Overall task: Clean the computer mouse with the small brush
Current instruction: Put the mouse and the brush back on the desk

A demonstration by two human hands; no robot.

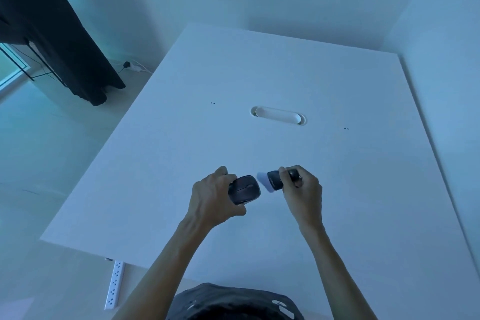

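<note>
A dark computer mouse [245, 189] is held above the white table [181, 138], gripped by my left hand [211, 196] from its left side with its top facing up. My right hand [304, 189] grips a small brush [274, 180] with a dark body and pale bristles. The bristles point left toward the mouse's right end, a small gap apart from it. Both hands hover over the near middle of the table.
An oval cable-port cover [278, 115] sits in the table's middle, farther back. A white power strip [114, 286] lies on the floor at the lower left. A dark curtain [52, 34] hangs at the far left. Walls border the table's back and right.
</note>
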